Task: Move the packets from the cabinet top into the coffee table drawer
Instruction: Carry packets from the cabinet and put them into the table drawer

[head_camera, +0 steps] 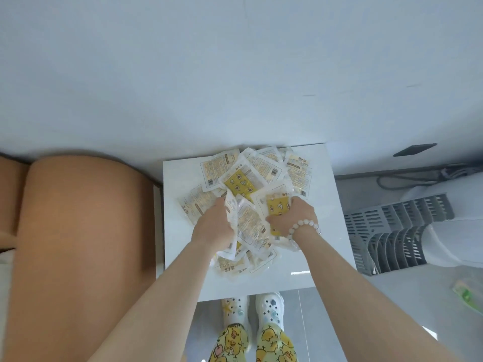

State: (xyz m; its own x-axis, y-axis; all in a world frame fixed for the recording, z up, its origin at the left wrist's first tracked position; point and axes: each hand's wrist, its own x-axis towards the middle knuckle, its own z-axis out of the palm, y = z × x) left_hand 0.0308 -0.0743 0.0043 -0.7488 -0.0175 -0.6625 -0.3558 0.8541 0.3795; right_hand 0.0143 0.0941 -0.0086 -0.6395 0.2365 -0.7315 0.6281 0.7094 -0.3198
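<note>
A heap of several clear and yellow snack packets [245, 178] lies on the white cabinet top [321, 252] in front of me. My left hand [213, 226] presses into the left side of the heap, fingers curled around a bunch of packets. My right hand [292, 218], with a white bead bracelet on its wrist, grips packets on the right side, a yellow one showing above its fingers. Between the two hands more packets are squeezed together. No coffee table or drawer is in view.
A tan cushioned seat back [78, 231] stands close on the left of the cabinet. A stack of grey slatted plastic baskets [392, 236] and a white bag [457, 218] sit on the floor at the right. A white wall rises behind. My feet in white clogs [251, 309] stand below the cabinet's front edge.
</note>
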